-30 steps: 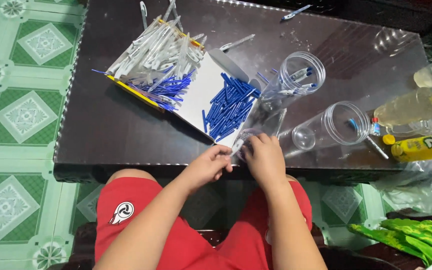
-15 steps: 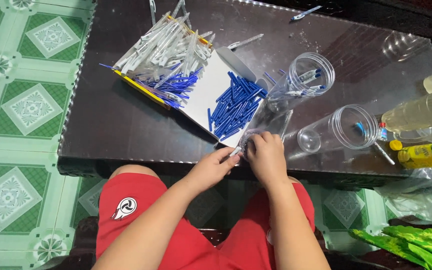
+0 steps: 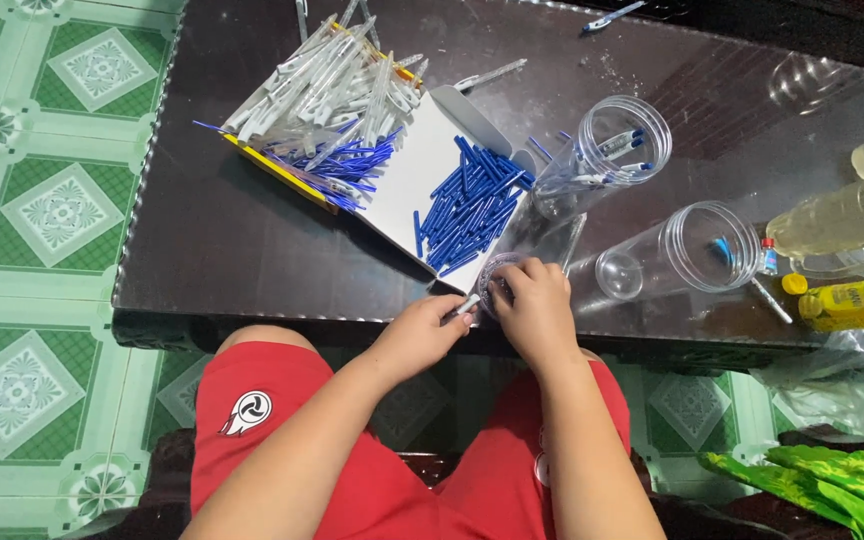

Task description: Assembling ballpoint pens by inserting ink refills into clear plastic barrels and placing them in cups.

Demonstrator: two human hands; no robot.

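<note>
Pen assembly at the near tabletop edge, both hands working together.

I see left hand [image 3: 420,335] pinching a small white pen part [image 3: 468,304], tip toward right hand [image 3: 532,305], which is closed over the mouth of a lying clear cup [image 3: 542,250]. Blue pieces [image 3: 472,205] sit on the white tray [image 3: 402,190] just beyond; clear barrels [image 3: 322,85] piled further left. My advice: keep the part axis lined up with the right-hand piece, push straight, brace wrists on the tabletop [image 3: 212,240], don't nudge the cup.
</note>
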